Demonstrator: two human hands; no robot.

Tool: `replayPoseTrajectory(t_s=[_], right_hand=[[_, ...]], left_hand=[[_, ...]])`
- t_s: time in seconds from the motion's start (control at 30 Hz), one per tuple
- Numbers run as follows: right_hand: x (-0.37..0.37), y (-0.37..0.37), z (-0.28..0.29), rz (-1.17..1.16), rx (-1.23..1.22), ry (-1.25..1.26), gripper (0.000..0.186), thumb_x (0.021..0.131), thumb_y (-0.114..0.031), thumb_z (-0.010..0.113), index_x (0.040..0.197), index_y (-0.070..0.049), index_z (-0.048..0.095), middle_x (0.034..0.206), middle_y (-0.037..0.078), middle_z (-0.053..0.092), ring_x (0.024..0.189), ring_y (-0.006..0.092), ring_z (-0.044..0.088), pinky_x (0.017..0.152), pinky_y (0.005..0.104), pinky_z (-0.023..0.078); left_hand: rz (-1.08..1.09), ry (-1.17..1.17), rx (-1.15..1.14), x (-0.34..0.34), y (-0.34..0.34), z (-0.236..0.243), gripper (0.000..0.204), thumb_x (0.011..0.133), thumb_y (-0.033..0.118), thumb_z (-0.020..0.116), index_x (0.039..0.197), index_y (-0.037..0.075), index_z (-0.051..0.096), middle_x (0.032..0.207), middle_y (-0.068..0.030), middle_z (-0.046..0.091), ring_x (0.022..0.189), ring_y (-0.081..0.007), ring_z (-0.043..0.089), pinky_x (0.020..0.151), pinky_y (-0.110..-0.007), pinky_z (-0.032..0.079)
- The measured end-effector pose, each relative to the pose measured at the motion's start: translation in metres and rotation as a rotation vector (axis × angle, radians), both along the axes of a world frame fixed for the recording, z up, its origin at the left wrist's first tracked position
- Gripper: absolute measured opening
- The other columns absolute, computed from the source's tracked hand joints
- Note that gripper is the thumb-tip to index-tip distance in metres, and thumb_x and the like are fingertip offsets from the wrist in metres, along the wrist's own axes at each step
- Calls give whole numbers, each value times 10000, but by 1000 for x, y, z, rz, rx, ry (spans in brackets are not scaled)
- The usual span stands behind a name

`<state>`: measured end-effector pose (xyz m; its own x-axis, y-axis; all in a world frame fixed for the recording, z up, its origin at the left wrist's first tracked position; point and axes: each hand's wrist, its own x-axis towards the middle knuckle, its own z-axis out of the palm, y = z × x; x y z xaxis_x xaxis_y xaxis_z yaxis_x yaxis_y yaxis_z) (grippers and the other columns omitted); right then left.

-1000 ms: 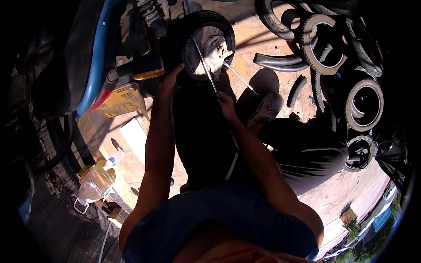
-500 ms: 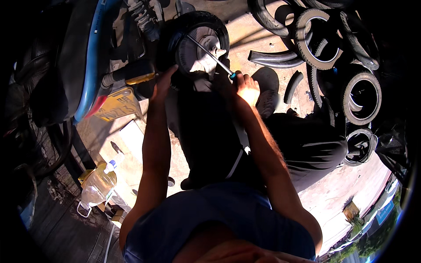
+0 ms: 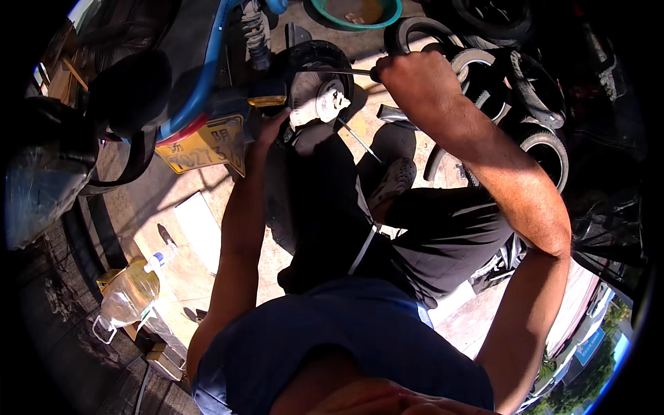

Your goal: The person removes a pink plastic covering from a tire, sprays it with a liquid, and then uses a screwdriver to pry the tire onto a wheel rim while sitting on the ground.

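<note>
A scooter wheel stands in front of my knees, with a black tyre (image 3: 330, 52) around a pale grey hub (image 3: 304, 97). My right hand (image 3: 418, 72) is wrapped around the dark handle of a screwdriver (image 3: 339, 70). Its long metal shaft lies almost level across the wheel, and its tip reaches the tyre's edge at the rim. A second thin metal rod (image 3: 360, 140) slants down from below the hub, over my shoe. My left hand (image 3: 268, 128) rests at the near left side of the tyre; shadow hides most of its fingers.
The scooter's blue body (image 3: 200, 83) and yellow number plate (image 3: 207, 146) are close on the left. Old tyres (image 3: 546, 155) pile up at the right. A green basin (image 3: 356, 15) stands at the far side. A clear plastic jug (image 3: 131, 294) sits lower left, near a white board (image 3: 198, 223).
My right hand has moved away and up to the right, swinging the screwdriver from a slant to nearly level. The slanting rod below the hub now shows. My left hand stays by the tyre.
</note>
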<state>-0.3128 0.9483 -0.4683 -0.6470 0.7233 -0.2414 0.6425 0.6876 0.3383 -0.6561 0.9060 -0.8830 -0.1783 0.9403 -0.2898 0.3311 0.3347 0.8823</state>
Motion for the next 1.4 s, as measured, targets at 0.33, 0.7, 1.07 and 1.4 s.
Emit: replayPoseTrajectory(t_s=[0.33, 0.7, 1.07, 1.4], right_hand=[[-88, 48, 46, 362, 275, -217, 158, 803, -142, 702, 914, -151, 814, 898, 29, 772, 837, 248, 741, 617, 469, 552], [-23, 16, 26, 215, 10, -341, 169, 854, -124, 715, 988, -187, 798, 996, 29, 771, 993, 228, 745, 774, 375, 618], [38, -85, -74, -92, 283, 175, 329, 780, -139, 709, 1086, -45, 629, 764, 22, 592, 646, 148, 683, 510, 287, 516], [60, -169, -197, -1361, -809, 1242, 300, 904, -230, 638, 1088, 3, 676, 746, 149, 677, 672, 242, 675, 635, 386, 526]], left_hand=[[167, -266, 129, 45, 4, 43, 695, 907, 514, 754, 1322, -30, 631, 1301, -88, 654, 1188, -202, 565, 1079, -351, 408], [-56, 112, 490, 75, 62, 130, 770, 795, 626, 801, 1268, 34, 665, 1157, -103, 679, 992, -234, 614, 869, -397, 480], [-8, 474, 228, 31, 79, 68, 690, 825, 587, 780, 1261, 60, 687, 1281, -215, 673, 1140, -362, 656, 955, -447, 490], [27, 238, 322, 41, 91, 64, 715, 797, 477, 841, 1267, -25, 648, 1222, -206, 702, 1100, -320, 679, 973, -437, 497]])
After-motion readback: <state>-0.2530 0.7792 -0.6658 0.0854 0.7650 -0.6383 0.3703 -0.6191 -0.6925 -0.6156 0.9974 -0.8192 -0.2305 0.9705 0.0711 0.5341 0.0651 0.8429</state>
